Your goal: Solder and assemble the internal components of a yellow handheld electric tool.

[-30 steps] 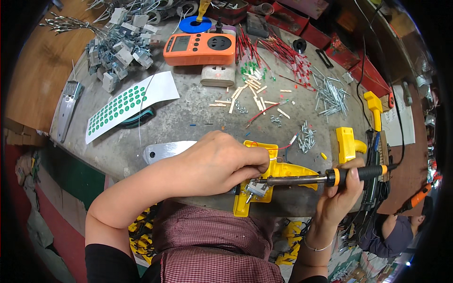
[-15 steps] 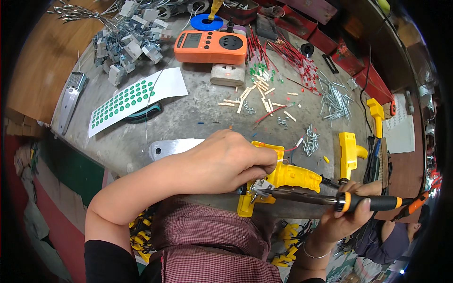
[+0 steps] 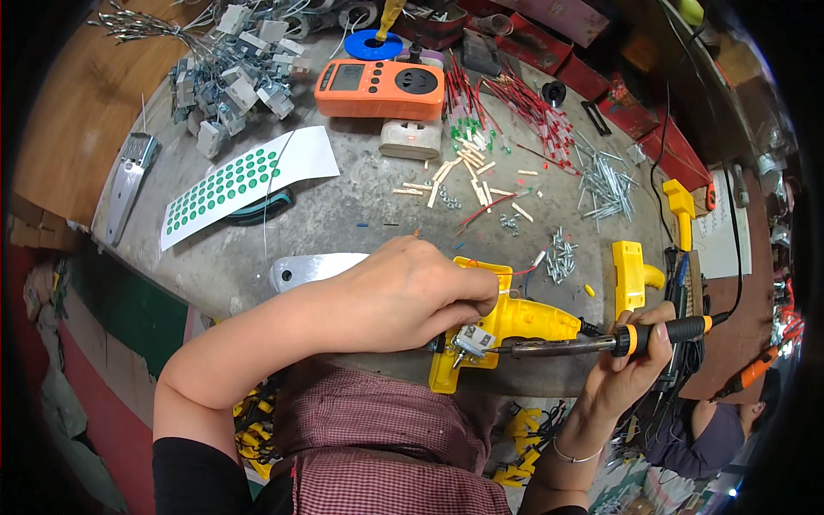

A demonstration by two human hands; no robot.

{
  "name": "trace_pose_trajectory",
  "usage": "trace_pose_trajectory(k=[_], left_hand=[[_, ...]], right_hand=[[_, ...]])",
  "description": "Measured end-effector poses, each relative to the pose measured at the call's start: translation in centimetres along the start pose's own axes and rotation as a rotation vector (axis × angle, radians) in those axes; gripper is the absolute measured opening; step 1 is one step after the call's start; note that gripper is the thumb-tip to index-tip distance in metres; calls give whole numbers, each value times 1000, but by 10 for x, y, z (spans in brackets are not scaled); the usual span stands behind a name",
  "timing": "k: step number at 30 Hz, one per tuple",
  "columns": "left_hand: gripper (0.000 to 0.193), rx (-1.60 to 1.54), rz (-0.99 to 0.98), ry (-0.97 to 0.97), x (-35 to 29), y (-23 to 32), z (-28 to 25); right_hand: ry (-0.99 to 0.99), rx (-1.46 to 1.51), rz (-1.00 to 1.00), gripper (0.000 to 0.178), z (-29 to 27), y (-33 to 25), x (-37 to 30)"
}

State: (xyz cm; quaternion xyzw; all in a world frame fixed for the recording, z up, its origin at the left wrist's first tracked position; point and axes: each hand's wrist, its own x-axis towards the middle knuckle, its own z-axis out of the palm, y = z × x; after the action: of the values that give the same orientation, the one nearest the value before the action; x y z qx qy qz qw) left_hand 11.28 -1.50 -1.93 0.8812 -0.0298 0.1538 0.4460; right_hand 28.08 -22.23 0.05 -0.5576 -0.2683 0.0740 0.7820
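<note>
Head view: the left hand [image 3: 412, 296] closes over a yellow plastic casing [image 3: 506, 324] at the near edge of the grey table [image 3: 343, 215], pressing it down. The right hand [image 3: 631, 365] grips a soldering iron [image 3: 592, 345] that lies nearly level, long axis left to right, tip pointing left at a small metal part [image 3: 472, 342] in the casing. An orange meter [image 3: 379, 87] lies far off.
</note>
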Motion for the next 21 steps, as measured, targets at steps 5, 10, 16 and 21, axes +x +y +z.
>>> trace_pose_trajectory(k=[5, 10, 16, 21], left_hand=[[7, 3, 4, -10, 0, -1, 0], [7, 15, -6, -23, -1, 1, -1], [9, 19, -20, -39, -1, 1, -2], [11, 30, -41, -40, -2, 6, -3]], right_hand=[[-15, 29, 66, 26, -1, 1, 1], [14, 62, 112, 25, -5, 7, 4], [33, 64, 122, 24, -5, 11, 6], [13, 85, 141, 24, -4, 10, 4]])
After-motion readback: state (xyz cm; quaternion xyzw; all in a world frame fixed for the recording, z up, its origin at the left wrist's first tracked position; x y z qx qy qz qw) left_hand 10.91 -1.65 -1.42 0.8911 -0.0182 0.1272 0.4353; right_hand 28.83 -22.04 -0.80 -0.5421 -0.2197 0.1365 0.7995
